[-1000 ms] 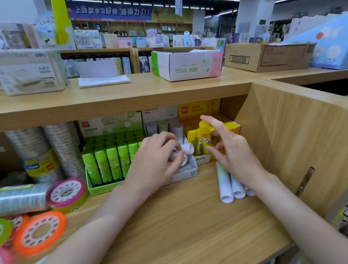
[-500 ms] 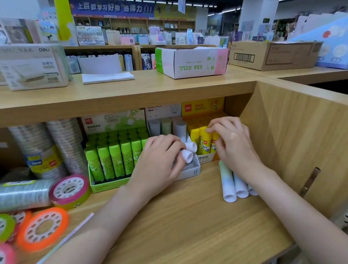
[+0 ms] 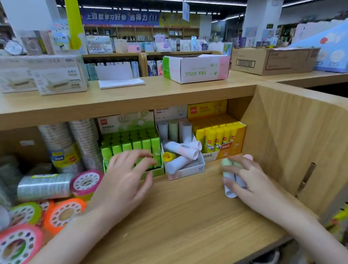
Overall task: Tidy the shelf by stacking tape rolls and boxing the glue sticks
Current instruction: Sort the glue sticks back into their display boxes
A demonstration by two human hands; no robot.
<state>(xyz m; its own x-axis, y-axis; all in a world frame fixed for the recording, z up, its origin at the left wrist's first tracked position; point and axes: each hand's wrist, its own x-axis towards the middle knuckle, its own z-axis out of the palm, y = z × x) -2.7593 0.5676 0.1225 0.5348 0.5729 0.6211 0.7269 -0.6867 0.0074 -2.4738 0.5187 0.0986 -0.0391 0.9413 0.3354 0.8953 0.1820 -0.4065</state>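
A white glue-stick box stands on the shelf between a green glue-stick box and a yellow glue-stick box. Several pastel sticks and one yellow stick lie loose in the white box. My left hand hovers in front of the green box, fingers loosely curled, holding nothing. My right hand lies over loose pastel glue sticks on the shelf board, fingers curled round them. Coloured tape rolls lie at left: orange, pink, magenta, green.
Tall stacks of clear tape stand at the back left, with a lying clear stack in front. A slanted wooden side panel closes the shelf on the right. Cardboard boxes sit on the upper shelf top.
My left hand let go of the white sticks and drew back left from the white box. My right hand left the yellow box and came down onto the loose sticks.
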